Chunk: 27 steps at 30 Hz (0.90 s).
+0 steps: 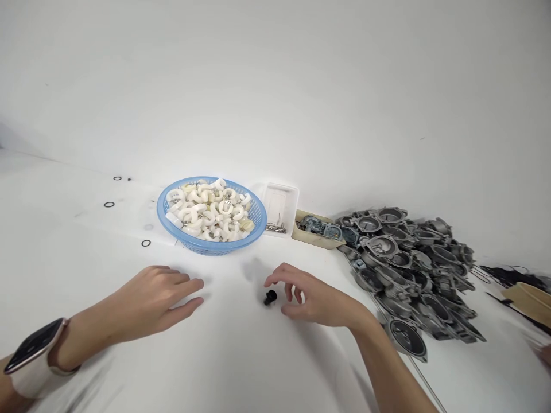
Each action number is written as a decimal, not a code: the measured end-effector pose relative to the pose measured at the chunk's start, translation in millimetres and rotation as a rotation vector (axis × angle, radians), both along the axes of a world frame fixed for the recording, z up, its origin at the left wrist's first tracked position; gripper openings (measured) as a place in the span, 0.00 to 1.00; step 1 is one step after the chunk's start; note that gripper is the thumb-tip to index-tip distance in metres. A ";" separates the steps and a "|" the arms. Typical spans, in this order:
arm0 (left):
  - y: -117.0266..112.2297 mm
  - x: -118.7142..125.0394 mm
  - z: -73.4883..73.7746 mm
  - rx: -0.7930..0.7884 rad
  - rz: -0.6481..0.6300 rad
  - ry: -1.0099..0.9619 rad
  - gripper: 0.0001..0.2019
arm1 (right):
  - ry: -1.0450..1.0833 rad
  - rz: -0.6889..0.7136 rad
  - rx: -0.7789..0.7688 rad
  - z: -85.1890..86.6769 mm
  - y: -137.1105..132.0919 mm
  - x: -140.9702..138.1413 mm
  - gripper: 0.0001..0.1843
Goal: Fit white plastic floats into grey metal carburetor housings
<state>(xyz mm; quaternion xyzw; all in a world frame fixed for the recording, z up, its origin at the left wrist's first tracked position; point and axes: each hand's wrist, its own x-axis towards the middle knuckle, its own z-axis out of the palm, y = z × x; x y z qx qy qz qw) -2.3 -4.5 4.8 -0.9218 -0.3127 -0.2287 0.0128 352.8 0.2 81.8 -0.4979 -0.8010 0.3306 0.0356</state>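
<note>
**Small black part on the counter, beside the right hand**

A small black part (270, 297) stands on the white counter (241, 355), near the middle of the view. The right hand (318, 298) is just beside it, on its right side. The grip of this hand is loosely spread: the fingers are curled above the part and the thumb is low, and nothing is pinched between them. I cannot tell if a fingertip touches the part.

The left hand (152, 298) lies flat on the counter, well apart from the part. Its fingers are stretched out close to each other, and its grip holds nothing. A watch (32, 350) is on the left wrist.

Behind the hands is a blue basket (206, 245) full of white curved pieces (210, 213). Just to its right is a white tray (282, 201) with thin metal pins (275, 228) at its front edge, then a beige tray (316, 238). Further right, a big pile of grey metal housings (404, 264) lies on the counter. Some black rings (146, 243) lie apart, to the left of the basket.
</note>
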 end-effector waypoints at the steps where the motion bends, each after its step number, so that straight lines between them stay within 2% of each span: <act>1: -0.1 0.1 -0.1 -0.002 -0.001 0.005 0.09 | -0.012 0.011 0.004 -1.5 -1.9 -4.4 0.25; 7: 0.9 0.9 -0.1 0.000 0.000 0.005 0.10 | -0.077 -0.011 0.109 -12.7 -3.2 -16.5 0.12; 11: 1.8 1.8 -0.3 -0.016 -0.002 0.001 0.10 | -0.135 -0.068 0.213 -18.4 3.8 -13.4 0.12; 17: -0.3 2.6 -0.4 -0.031 -0.005 0.012 0.09 | -0.108 -0.176 0.451 -42.2 35.9 14.9 0.16; 21: -2.2 2.4 0.8 -0.037 -0.003 0.001 0.10 | -0.047 -0.240 0.548 -54.9 55.0 37.0 0.17; 27: -1.7 3.2 0.5 -0.008 -0.004 -0.021 0.10 | 0.033 -0.365 0.560 -51.8 64.5 57.0 0.16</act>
